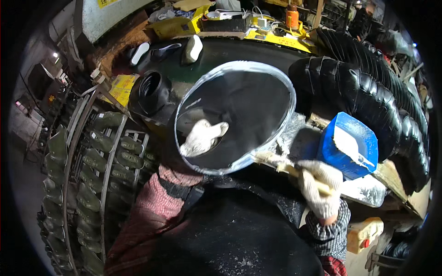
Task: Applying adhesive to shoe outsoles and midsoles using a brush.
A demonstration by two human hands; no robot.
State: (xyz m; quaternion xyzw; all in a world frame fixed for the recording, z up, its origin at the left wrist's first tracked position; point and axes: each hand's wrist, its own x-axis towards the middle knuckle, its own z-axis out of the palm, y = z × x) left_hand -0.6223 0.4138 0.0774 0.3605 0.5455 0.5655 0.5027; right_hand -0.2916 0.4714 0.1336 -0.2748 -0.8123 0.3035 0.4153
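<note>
A wide black rubber tube [248,119] is tilted towards me, its round rim coated whitish. In its opening is my left hand [201,138], in a white knit glove. Its fingers are bunched against the lower left of the wall and steady the tube; some of them are hidden. My right hand [321,186], gloved too, is closed around the handle of a brush [283,166]. The bristles touch the rim's lower right. Beside that hand stands a blue tub [328,142] with white paste and a pale scraper-like piece [347,143] in it.
Nested black rubber tubes [354,87] fill the right side. A rack of olive shoe-shaped forms [90,191] stands left. A smaller black rubber cuff [151,92] and several shoe-shaped pieces [192,49] lie on the bench. A yellowish jerrycan [363,234] sits low at right.
</note>
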